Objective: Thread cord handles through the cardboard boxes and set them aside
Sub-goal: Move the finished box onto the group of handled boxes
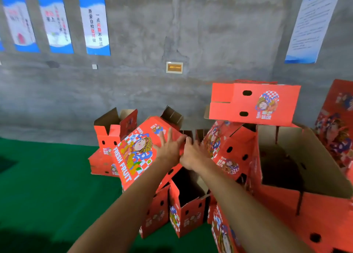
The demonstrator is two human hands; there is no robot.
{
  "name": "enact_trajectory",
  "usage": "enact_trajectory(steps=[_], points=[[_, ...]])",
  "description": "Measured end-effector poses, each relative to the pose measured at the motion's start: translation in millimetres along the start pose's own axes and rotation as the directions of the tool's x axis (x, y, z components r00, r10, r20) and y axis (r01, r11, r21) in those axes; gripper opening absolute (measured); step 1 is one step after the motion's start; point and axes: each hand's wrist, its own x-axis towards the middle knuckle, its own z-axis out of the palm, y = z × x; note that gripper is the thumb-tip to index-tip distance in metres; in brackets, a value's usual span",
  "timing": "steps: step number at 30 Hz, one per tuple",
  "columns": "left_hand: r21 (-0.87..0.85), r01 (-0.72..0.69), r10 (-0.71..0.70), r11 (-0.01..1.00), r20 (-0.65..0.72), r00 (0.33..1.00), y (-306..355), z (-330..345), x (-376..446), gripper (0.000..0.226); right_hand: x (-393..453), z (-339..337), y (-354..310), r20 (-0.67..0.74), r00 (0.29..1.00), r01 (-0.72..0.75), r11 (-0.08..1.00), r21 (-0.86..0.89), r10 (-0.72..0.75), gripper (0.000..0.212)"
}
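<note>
Red fruit box (137, 149) getting set aside on the pile

Left hand (168, 147) flat on it, fingers spread, right hand (193, 151) open alongside; next probably grabbing another unthreaded box.

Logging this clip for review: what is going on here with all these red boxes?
A person reaches both arms out over a heap of red cardboard boxes by a concrete wall. The left hand, fingers spread, presses on a tilted FRESH FRUIT box; the right hand is beside it, fingers extended. No cord handle is visible in either hand.
</note>
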Motion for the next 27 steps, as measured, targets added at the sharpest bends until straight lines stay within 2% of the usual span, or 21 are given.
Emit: enact_trajectory(steps=[3,5,7,8,11,13,16,18,21,23,26,27], points=[[-0.007,-0.092,0.091,0.996,-0.065,0.994,-9.9,8.8,4.4,0.048,16.0,34.4,10.9,-0.004,0.995,-0.095,0.969,0.229,0.099,0.076],[-0.035,-0.110,0.107,0.993,-0.076,0.991,-18.7,9.6,4.2,0.045,21.2,53.5,19.0,-0.066,0.981,-0.133,0.887,0.443,0.180,0.066],[-0.109,-0.113,0.103,0.988,-0.093,0.990,-29.7,5.4,0.9,0.047,23.4,67.9,24.3,-0.084,0.959,-0.145,0.723,0.676,0.271,0.064],[-0.151,-0.129,0.111,0.980,-0.121,0.986,-35.2,1.0,-1.9,0.048,24.0,73.8,25.9,-0.044,0.954,-0.163,0.633,0.757,0.298,0.065],[-0.321,-0.257,0.173,0.912,-0.268,0.948,-46.3,-22.2,-14.2,0.049,18.1,84.2,22.7,0.201,0.951,-0.273,0.334,0.902,0.235,0.062],[-0.388,-0.362,0.214,0.848,-0.375,0.902,-46.1,-42.6,-26.9,0.048,6.8,85.4,14.3,0.201,0.967,-0.233,0.230,0.945,0.155,0.051],[-0.405,-0.457,0.218,0.792,-0.511,0.831,-30.2,-77.3,-55.5,0.043,-14.2,73.8,-1.5,-0.002,0.991,-0.022,0.176,0.984,0.135,0.041],[-0.432,-0.478,0.162,0.765,-0.590,0.791,-19.9,-95.6,-74.9,0.041,-33.0,53.8,-7.3,-0.117,0.986,0.093,0.188,0.978,0.122,0.039],[-0.550,-0.490,0.052,0.676,-0.629,0.776,-7.8,-117.7,-105.2,0.044,-67.1,20.5,1.7,-0.315,0.941,0.253,0.359,0.898,0.125,0.040],[-0.623,-0.519,0.024,0.585,-0.627,0.779,2.8,-126.7,-127.7,0.034,-90.9,1.5,12.8,-0.393,0.914,0.308,0.452,0.837,0.105,0.038],[-0.709,-0.554,-0.023,0.437,-0.624,0.781,25.8,-129.9,-160.7,0.022,-131.0,-20.2,31.3,-0.453,0.890,0.341,0.588,0.733,0.049,0.058],[-0.722,-0.565,-0.035,0.400,-0.628,0.777,34.5,-129.6,-172.2,0.020,-146.0,-25.6,37.3,-0.490,0.871,0.357,0.632,0.688,0.041,0.059]])
